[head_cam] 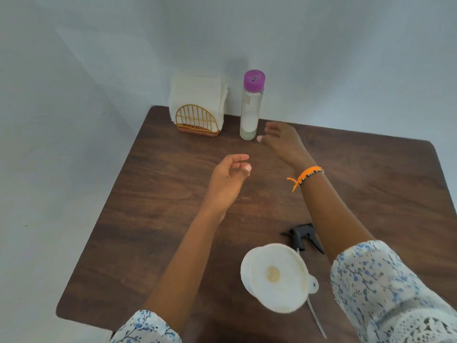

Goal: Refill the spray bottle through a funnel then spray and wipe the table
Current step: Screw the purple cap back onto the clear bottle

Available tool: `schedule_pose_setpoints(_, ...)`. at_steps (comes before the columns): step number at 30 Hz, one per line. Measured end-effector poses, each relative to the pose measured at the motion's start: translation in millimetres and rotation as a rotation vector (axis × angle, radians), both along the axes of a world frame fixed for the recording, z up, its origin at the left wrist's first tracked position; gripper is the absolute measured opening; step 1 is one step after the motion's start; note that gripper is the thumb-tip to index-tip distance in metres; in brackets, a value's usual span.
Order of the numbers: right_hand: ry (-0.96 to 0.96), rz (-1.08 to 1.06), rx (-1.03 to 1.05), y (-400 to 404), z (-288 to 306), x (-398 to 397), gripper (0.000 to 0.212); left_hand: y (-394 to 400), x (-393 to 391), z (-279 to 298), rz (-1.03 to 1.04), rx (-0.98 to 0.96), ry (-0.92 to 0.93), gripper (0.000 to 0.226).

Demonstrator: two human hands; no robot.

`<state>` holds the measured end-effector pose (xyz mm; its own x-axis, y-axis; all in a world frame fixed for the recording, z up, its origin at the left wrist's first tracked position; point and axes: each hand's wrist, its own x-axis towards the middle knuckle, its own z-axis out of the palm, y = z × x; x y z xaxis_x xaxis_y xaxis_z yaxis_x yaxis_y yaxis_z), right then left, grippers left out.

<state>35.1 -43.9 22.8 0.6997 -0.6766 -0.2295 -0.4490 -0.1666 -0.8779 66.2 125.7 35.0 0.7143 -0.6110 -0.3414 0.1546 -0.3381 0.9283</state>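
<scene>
A white funnel [277, 277] sits in the mouth of the spray bottle at the near edge of the dark wooden table [153, 219]; the bottle itself is hidden under it. The black spray head [303, 235] with its thin dip tube lies on the table just right of the funnel. At the back stands a tall clear bottle [250, 107] with a purple cap and some liquid in it. My right hand [280, 136] is stretched out just right of that bottle's base, fingers apart, holding nothing. My left hand [230, 173] hovers mid-table, fingers loosely curled and empty.
A gold wire holder with white napkins [196, 107] stands at the back, left of the clear bottle. Pale walls close in behind and to the left of the table.
</scene>
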Motion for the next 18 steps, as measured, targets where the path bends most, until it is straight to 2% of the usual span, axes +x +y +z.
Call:
schedule_pose_setpoints(6, -0.080, 0.138, 0.119, 57, 30, -82, 0.020, 35, -35, 20, -0.133, -0.054, 0.005, 0.019)
schedule_pose_setpoints(10, -0.054, 0.143, 0.072, 97, 46, -135, 0.019, 66, -61, 27, -0.208, -0.072, -0.015, 0.017)
schedule_pose_setpoints(18, -0.059, -0.115, -0.044, 156, 42, -199, 0.020, 111, -103, 17, -0.241, -0.016, 0.002, 0.015)
